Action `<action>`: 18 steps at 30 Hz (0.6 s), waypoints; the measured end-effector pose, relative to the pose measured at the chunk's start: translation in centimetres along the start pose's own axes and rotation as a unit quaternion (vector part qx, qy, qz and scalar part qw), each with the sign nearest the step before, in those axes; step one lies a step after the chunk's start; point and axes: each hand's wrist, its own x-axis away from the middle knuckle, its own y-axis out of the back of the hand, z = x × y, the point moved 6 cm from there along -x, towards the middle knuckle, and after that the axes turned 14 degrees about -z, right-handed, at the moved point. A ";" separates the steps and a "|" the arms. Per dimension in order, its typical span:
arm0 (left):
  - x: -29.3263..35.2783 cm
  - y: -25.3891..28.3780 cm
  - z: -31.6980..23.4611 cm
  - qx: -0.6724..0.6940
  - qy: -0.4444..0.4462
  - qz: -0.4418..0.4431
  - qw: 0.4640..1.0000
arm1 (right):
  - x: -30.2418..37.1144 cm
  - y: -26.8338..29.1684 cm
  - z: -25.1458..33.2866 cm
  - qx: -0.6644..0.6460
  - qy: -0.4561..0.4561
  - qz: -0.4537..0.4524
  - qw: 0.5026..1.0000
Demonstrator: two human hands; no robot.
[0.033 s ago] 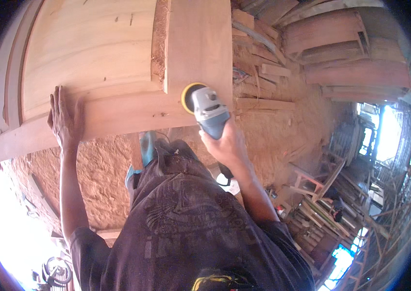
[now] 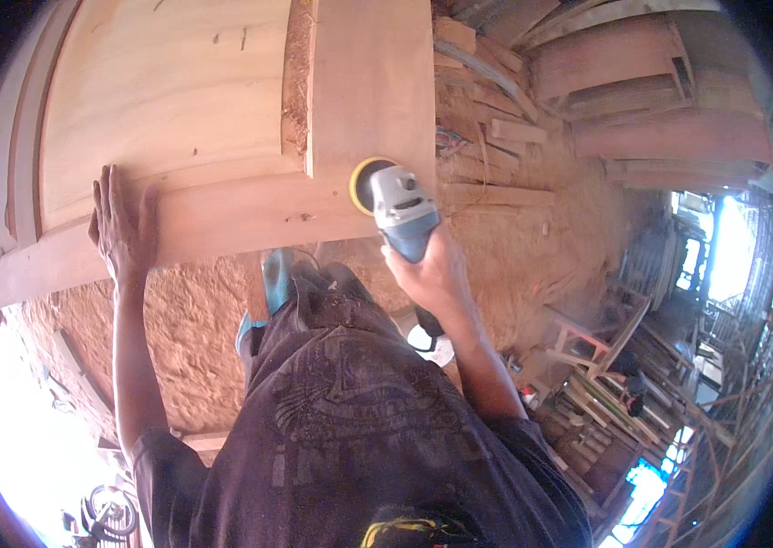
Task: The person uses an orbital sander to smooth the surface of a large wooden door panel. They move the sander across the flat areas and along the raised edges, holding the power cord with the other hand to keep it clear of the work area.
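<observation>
A large pale wooden panelled door (image 2: pixel 167 91) lies in front of me, its frame members joining at a corner on the right. My right hand (image 2: pixel 432 269) is wrapped round the blue and grey body of an angle grinder (image 2: pixel 404 201). The grinder's yellow-rimmed round disc (image 2: pixel 361 186) rests at or just over that corner of the frame; the contact itself is hidden. Flat on the near rail, with its fingers stretched out, lies my left hand (image 2: pixel 124 228). It holds nothing.
Wood offcuts (image 2: pixel 505 132) lie on the dusty brown ground to the right. Stacked boards (image 2: pixel 669 137) stand at the far right. More timber (image 2: pixel 605 402) is piled at the lower right, beside another person (image 2: pixel 631 388). A wheel (image 2: pixel 110 511) shows at the lower left.
My right hand and the grinder have shifted slightly to the right along the corner of the frame. The left hand stays in nearly the same place.
</observation>
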 end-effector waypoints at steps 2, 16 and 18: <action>-0.1 0.1 -0.2 -0.007 0.000 0.000 1.000 | -0.5 1.1 -2.1 0.004 -0.043 0.002 0.999; -0.5 -1.5 0.8 -0.031 0.004 -0.003 0.999 | 0.1 7.9 -9.8 -0.101 -0.221 -0.085 0.966; -0.6 -1.5 0.4 -0.015 0.006 -0.006 1.000 | 1.2 6.8 -8.6 -0.134 -0.188 -0.073 0.970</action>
